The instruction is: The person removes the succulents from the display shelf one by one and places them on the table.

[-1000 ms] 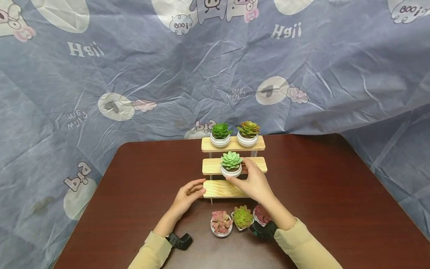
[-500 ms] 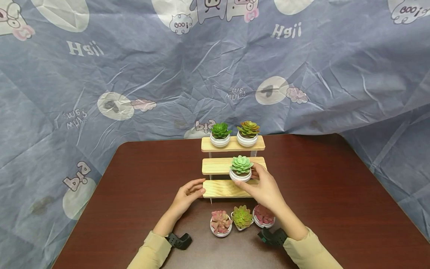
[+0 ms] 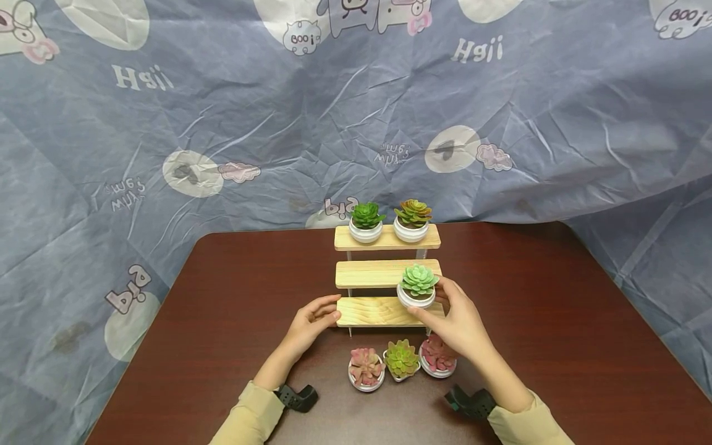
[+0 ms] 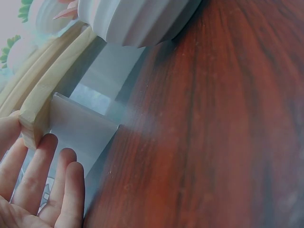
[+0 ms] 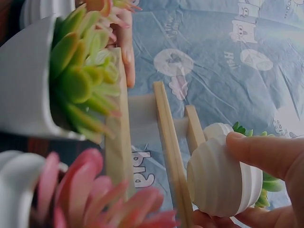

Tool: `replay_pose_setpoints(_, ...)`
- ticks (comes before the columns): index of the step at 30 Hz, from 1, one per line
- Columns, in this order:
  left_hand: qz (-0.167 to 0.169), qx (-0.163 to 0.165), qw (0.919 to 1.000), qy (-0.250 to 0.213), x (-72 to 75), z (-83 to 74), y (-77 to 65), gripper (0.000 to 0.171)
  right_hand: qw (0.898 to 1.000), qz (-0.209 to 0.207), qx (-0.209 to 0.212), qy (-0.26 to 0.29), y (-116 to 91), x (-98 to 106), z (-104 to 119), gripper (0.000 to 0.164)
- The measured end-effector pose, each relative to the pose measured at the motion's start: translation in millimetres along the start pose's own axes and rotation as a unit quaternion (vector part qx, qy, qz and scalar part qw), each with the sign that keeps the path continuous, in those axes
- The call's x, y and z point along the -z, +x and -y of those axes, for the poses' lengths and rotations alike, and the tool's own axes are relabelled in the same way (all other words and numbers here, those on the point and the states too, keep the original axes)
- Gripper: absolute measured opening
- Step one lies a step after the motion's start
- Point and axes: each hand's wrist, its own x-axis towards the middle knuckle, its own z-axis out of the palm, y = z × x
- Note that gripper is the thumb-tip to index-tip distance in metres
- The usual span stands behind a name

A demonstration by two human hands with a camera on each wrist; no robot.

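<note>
My right hand (image 3: 463, 318) pinches the white pot of a pale green succulent (image 3: 418, 283), thumb on the near side and fingers behind. It is upright, overlapping the right part of the lowest shelf in the head view. In the right wrist view the thumb presses the ribbed white pot (image 5: 216, 178). A three-tier wooden shelf stand (image 3: 367, 312) with clear supports stands on the table. My left hand (image 3: 310, 322) holds the left end of its lowest board; the left wrist view shows the fingertips round that board end (image 4: 40, 109).
On the top board sit a dark green succulent (image 3: 366, 219) and a green-orange one (image 3: 411, 222). In front of the stand are a pink succulent (image 3: 366, 369), a yellow-green one (image 3: 401, 360) and a dark pink one (image 3: 437, 356). A printed grey-blue cloth (image 3: 267, 148) hangs behind the table.
My right hand has carried the pale green succulent rightward and slightly toward me, from in front of the middle board to over the lowest board's right part. My left hand stays put.
</note>
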Motion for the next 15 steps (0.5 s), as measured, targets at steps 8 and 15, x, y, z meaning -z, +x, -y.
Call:
replay_pose_setpoints(8,0.003,0.001,1.0000,0.001,0.3,0.6,-0.1,0.041,0.999,-0.007,0.026,-0.024,-10,11,-14,0.066)
replay_pose_setpoints(15,0.002,-0.001,1.0000,0.001,0.2,-0.3,0.0,0.042,0.999,-0.017,0.030,-0.040,-20,20,-27,0.067)
